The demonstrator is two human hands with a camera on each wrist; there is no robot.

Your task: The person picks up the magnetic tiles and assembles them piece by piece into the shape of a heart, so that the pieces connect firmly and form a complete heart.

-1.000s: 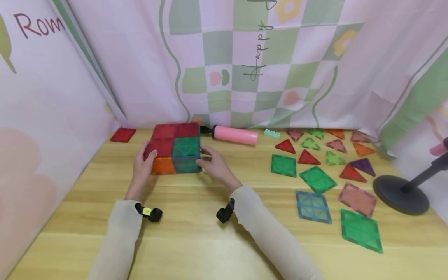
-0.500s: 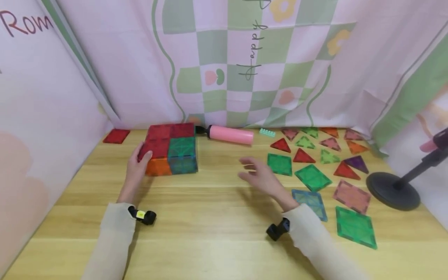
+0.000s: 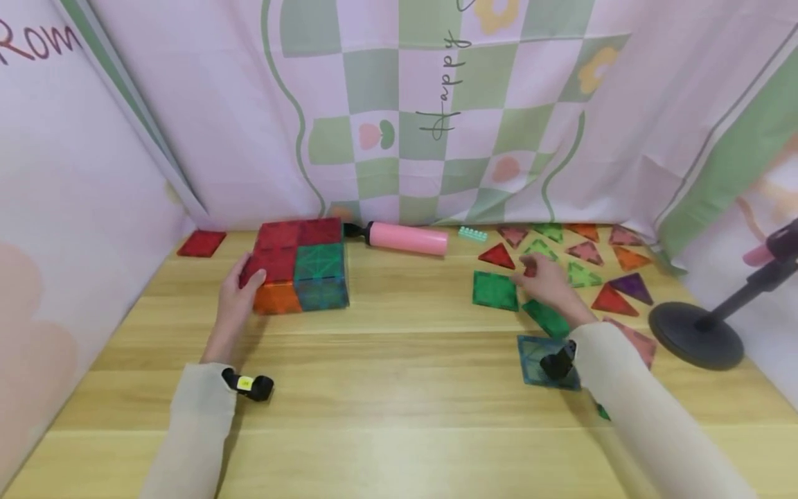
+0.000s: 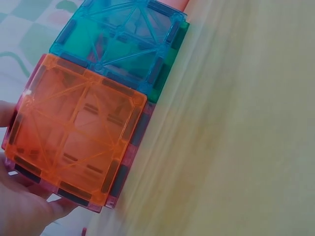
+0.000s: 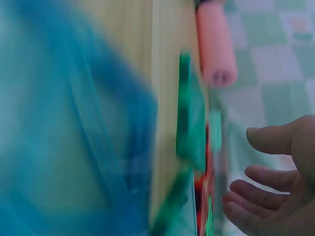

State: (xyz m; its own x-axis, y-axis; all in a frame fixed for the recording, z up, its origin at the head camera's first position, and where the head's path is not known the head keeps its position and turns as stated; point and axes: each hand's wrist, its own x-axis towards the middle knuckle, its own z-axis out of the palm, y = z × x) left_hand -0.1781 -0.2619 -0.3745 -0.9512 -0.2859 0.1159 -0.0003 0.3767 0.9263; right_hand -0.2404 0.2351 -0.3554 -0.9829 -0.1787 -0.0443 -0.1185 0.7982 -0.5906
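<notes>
Left hand grips the magnetic-tile box at ten o'clock on the counter; right hand, parted and empty, hovers by the green square tile at two. I judge this tile selection; next calls for an edge pinch.

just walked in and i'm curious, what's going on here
On a pale wooden table, a person's left hand holds the left side of a box built of red, green, orange and blue translucent plastic tiles. The right hand is open, holding nothing, among flat, loose translucent tiles on the right, close to a green square tile. A red four-sided tile lies apart, left of the box.
</notes>
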